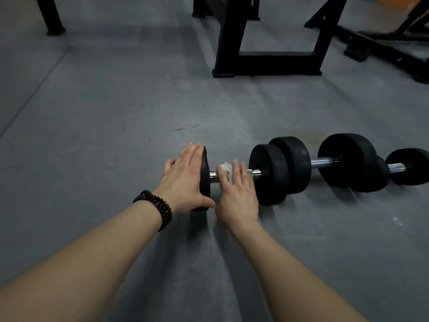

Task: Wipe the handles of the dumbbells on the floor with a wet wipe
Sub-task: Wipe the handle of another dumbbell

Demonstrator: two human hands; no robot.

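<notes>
Three black dumbbells lie in a row on the grey floor. My left hand (183,175) rests flat against the outer face of the nearest dumbbell's left plate (205,182), thumb at its lower edge. My right hand (236,189) lies over that dumbbell's chrome handle (255,173), fingers fairly straight, pressing a white wet wipe (224,167) onto the bar. Its right plate (267,175) stands just right of my fingers. The second dumbbell's handle (322,162) and the third dumbbell's handle (395,168) are bare.
A black steel rack frame (267,63) stands on the floor beyond the dumbbells. Another black frame base (371,47) runs along the far right, and a black post foot (54,26) is at the far left. A bead bracelet (155,208) is on my left wrist.
</notes>
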